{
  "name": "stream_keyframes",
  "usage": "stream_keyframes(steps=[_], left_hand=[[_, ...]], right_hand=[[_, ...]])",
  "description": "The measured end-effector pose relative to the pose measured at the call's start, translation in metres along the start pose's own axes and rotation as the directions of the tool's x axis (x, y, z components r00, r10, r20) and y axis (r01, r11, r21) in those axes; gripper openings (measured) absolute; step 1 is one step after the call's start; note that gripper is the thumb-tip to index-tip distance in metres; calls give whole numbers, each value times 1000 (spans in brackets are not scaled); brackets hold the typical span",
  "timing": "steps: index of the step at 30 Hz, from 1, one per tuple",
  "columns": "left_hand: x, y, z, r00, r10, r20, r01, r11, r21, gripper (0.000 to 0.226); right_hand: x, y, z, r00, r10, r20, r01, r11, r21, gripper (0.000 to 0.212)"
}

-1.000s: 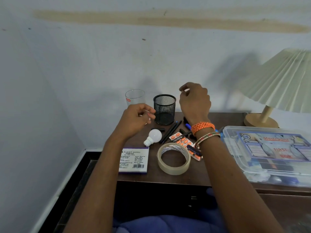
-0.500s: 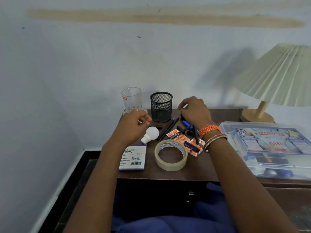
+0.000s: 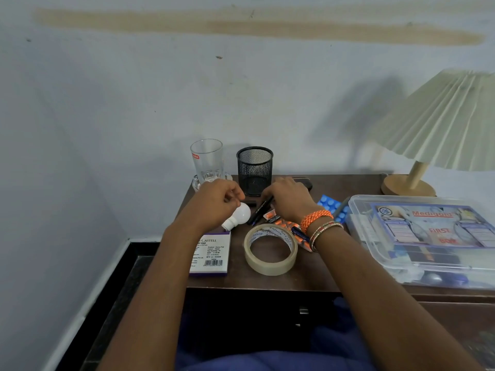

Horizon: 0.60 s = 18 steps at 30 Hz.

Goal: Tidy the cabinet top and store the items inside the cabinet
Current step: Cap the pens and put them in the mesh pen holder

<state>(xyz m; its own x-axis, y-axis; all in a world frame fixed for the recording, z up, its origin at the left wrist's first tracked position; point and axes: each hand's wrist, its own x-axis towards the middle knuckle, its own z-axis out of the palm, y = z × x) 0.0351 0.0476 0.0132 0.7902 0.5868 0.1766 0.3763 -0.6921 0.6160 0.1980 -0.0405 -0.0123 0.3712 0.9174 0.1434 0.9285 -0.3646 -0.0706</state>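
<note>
On the brown cabinet top (image 3: 325,275) lie a white bulb (image 3: 240,215), a Faber-Castell stamp pad box (image 3: 212,254), a tape roll (image 3: 270,249), an orange pill strip (image 3: 286,224), a blue pill strip (image 3: 331,206) and several pens (image 3: 256,216). A black mesh pen holder (image 3: 255,170) and a clear glass (image 3: 207,159) stand at the back. My right hand (image 3: 289,200) is down over the pens, its fingers pinching the end of a black pen (image 3: 264,205). My left hand (image 3: 217,200) hovers just above the bulb, loosely curled, holding nothing.
A clear plastic first aid box (image 3: 428,236) fills the right side of the top. A lamp with a pleated shade (image 3: 452,119) stands behind it. A dark flat object (image 3: 306,182) lies behind my right hand. The wall is close on the left and behind; the cabinet front (image 3: 254,317) is below.
My right hand came down from above the pen holder onto the pens and shifted left. My left hand dropped slightly toward the bulb. The camera view moved a little.
</note>
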Motion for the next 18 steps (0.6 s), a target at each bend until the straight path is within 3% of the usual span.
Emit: stream_keyframes(steps=[18], left_hand=[[-2,-11,0,1000,-25,-14,25,1000,5,17]], right_hand=[[3,4,4,997,-50,54,50,999,-11,28]])
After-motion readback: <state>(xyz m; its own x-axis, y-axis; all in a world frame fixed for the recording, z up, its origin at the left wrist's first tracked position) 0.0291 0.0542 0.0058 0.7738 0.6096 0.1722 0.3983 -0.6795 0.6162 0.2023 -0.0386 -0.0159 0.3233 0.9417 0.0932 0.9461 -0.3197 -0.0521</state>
